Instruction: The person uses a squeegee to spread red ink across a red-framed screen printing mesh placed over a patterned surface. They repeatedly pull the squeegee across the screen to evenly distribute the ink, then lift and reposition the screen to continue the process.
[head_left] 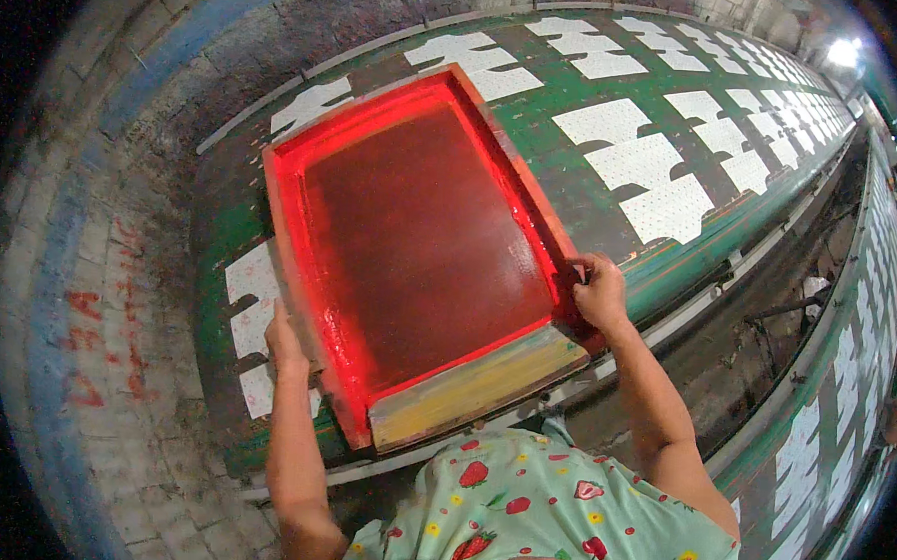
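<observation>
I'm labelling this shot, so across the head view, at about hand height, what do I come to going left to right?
Brick wall, white piece, left hand, red frame, right hand, second green table.

The single view looks from the wearer's head through a wide fisheye lens, steeply down past the patterned shirt (529, 494) and out ahead. It hangs close above the red frame (425, 249), which takes up the middle, while the green tabletop (602, 89) recedes far off toward the upper right. Toward the round, dark border straight edges bend, and brickwork (120, 246) bows along the left.
</observation>
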Action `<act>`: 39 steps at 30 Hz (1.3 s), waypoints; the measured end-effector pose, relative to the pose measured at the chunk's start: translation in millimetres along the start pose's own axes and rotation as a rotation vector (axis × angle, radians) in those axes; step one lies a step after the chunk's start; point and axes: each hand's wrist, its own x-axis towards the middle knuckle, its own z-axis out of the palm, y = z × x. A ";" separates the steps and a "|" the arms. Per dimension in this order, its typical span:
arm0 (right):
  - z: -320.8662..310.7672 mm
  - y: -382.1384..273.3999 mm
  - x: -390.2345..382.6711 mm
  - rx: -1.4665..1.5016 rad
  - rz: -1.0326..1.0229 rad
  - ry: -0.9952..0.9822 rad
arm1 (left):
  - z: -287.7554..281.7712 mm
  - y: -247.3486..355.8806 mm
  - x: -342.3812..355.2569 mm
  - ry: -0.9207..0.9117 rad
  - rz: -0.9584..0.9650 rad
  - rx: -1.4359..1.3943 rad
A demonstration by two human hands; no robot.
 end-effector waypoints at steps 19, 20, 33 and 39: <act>-57.0 83.7 42.3 -0.094 -0.087 -0.102 | 90.6 -31.9 -36.8 -0.019 0.045 0.237; -59.1 75.3 35.7 -0.143 -0.183 -0.071 | 91.0 -31.8 -38.9 -0.032 0.085 0.274; -50.7 -38.4 -60.9 -0.269 -0.865 -0.616 | 104.7 -26.1 -48.1 0.065 0.174 0.616; -8.5 -89.0 -67.0 -0.436 -0.870 -0.682 | 107.7 -41.0 -44.6 0.134 0.301 0.552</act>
